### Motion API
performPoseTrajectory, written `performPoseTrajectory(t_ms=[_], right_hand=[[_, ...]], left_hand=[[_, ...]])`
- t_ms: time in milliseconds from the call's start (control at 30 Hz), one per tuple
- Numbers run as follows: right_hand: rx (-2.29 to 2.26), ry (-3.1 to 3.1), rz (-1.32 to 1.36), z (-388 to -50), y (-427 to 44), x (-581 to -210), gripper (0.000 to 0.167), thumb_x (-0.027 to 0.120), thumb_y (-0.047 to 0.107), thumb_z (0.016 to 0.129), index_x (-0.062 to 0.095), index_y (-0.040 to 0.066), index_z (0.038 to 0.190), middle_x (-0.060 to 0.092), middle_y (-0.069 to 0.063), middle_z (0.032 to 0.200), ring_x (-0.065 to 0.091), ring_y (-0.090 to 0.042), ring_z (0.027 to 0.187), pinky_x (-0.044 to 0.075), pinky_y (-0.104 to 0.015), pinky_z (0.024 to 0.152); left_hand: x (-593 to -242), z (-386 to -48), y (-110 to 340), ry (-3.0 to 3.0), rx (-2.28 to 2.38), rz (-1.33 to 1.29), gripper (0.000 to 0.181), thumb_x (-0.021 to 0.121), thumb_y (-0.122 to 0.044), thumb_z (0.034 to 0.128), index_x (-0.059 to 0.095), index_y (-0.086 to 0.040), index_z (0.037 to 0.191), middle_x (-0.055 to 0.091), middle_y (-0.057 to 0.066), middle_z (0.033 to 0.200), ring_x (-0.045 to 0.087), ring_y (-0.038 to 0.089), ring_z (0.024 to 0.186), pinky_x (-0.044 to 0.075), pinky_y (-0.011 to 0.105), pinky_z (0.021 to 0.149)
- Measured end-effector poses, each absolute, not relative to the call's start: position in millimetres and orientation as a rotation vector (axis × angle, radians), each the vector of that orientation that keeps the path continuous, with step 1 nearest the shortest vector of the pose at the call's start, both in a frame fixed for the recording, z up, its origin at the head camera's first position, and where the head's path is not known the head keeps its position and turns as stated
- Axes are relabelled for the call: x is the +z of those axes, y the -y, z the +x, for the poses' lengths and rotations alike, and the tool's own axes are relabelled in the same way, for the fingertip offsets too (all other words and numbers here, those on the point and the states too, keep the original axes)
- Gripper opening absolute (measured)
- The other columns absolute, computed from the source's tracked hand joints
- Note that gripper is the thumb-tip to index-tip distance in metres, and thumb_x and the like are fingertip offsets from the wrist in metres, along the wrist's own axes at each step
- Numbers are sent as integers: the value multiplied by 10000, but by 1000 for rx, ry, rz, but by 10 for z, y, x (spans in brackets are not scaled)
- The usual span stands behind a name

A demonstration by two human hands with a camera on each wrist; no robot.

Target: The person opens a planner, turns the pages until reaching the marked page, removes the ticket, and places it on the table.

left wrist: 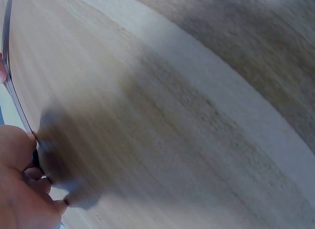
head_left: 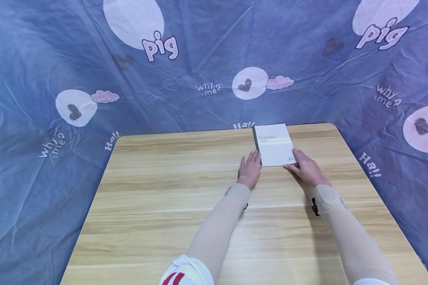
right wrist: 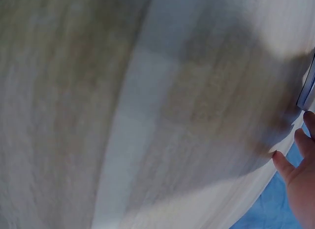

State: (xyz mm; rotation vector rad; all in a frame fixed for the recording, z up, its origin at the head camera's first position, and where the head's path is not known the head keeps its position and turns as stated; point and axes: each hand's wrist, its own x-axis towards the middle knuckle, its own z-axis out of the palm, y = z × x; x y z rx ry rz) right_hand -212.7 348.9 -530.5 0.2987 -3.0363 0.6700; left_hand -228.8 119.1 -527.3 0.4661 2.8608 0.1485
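Observation:
A white notebook [head_left: 275, 148] marked "Gambit", with a dark spine, lies flat near the far edge of the wooden table. My left hand [head_left: 250, 169] rests at its lower left corner, fingers extended along the spine. At the lower right corner is my right hand [head_left: 308, 168], its thumb by the near edge and its fingers by the right edge. Only a narrow edge of the notebook [right wrist: 307, 86] shows in the right wrist view, beside the spread fingers of the right hand [right wrist: 301, 177]. The left wrist view catches part of the left hand [left wrist: 22, 184] beside the notebook's edge [left wrist: 17, 103].
Bare wood grain covers the tabletop [head_left: 157, 206] on the left and in front. A blue printed cloth [head_left: 199, 47] hangs behind the table and along both sides, close to its far edge.

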Motion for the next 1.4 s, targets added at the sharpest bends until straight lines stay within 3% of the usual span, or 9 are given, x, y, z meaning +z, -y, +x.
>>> performPoseTrajectory(t_ms=[400,833,1400], right_hand=[[686,3030,294,-2082,-3458,-5322,828,654,360,949,257,-142,1473,272,-408,1462,260,-559,1348,231,-649,1089],[722,3088,249,-2021,-3399,-5318,840,628,375,963,208,-121,1497,233,-374,1501,199,-516,1398,138,-661,1115],[724,3072,261,-1949,-3275,-5364,807,614,377,971,236,-104,1497,259,-343,1509,215,-479,1410,133,-658,1118]], left_hand=[[-5280,-2287,-1148,-2851,139,482,576,328,-360,1065,127,-231,1589,89,-103,1633,55,60,1479,99,342,1202],[-5264,-2222,-1086,-2874,95,507,582,343,-364,1060,151,-206,1585,120,-71,1634,74,92,1486,116,378,1205],[-5358,-2129,-910,-2910,155,537,575,342,-353,1061,174,-169,1580,140,-36,1632,92,127,1490,120,403,1203]])
